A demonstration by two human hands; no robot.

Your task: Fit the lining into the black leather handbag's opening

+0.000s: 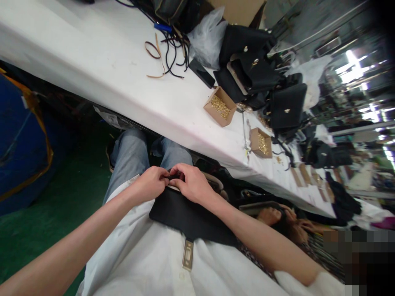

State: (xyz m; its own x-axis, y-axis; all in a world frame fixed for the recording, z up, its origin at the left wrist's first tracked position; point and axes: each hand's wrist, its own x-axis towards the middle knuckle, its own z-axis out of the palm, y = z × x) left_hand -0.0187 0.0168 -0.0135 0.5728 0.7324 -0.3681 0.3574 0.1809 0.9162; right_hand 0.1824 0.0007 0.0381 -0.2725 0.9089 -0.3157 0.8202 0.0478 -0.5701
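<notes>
Across my lap lies a black handbag, its flap (191, 213) folded back toward my body with a metal clasp plate (187, 255) at its tip. At the bag's far left edge my left hand (154, 181) pinches the rim with closed fingers. Right beside it, my right hand (189, 181) curls its thumb and fingers over the same edge. The two hands nearly touch. Whatever small part sits between the fingertips is hidden, and much of the bag's body lies under my right hand and forearm.
On the white table (117, 78) stand two cardboard boxes of small gold pieces, a near one (219, 107) and a farther one (261, 143). Black handbags (288, 107), a phone (201, 73) and dark cords (173, 53) lie there too. A co-worker's hands (274, 216) are at right.
</notes>
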